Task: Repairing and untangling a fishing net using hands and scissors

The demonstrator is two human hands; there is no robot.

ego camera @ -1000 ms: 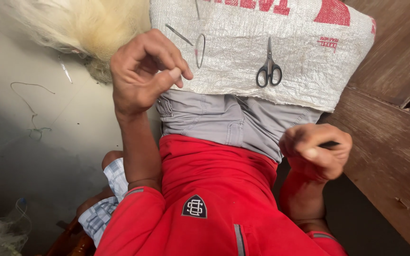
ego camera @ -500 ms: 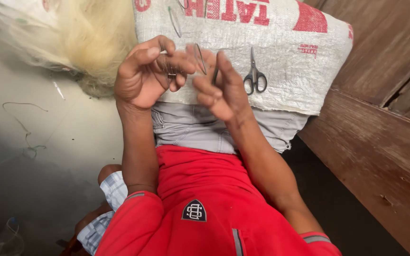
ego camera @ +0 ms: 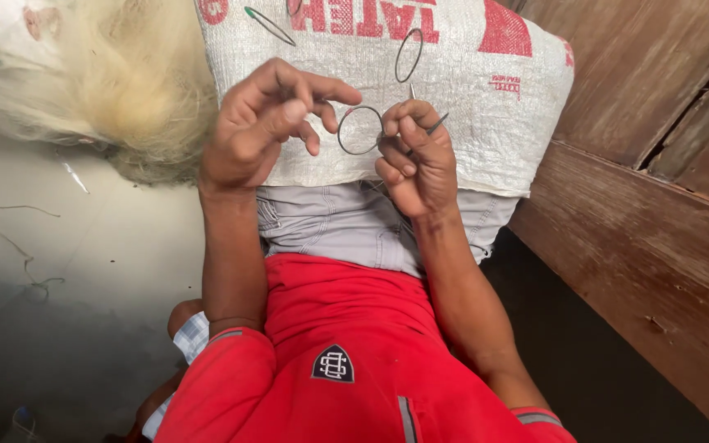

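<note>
Woven white plastic makes up the sack [ego camera: 486,98] lying across the person's lap, its top printed in red. Both hands work just above its near edge.

Left hand [ego camera: 260,131] is raised over the sack's left part, thumb and forefinger brought close together at the tip, the other fingers curled loosely beneath. Whether anything thin is pinched between them cannot be told; they sit just beside the ring [ego camera: 360,130].

Right hand [ego camera: 418,160] is closed, fingers pressed together around a thin metal tool [ego camera: 435,125] whose grey tip sticks out to the upper right of the knuckles. The ring, a dark wire loop, stands between the 2 hands, touching the right forefinger and held upright against the sack.

A 2nd wire loop [ego camera: 409,54], more oval, lies on the sack above the right hand, apart from it. Near the sack's upper left corner lies a slim needle [ego camera: 271,25] with a green end.

Pale yellow fibre [ego camera: 137,90] is heaped to the left of the sack, touching its edge. A loose bit of string [ego camera: 18,242] curls on the grey floor [ego camera: 84,271] well to the left. Brown wooden planks [ego camera: 658,205] run along the right side. Grey shorts [ego camera: 346,226] and a red shirt [ego camera: 346,328] fill the lower middle.
</note>
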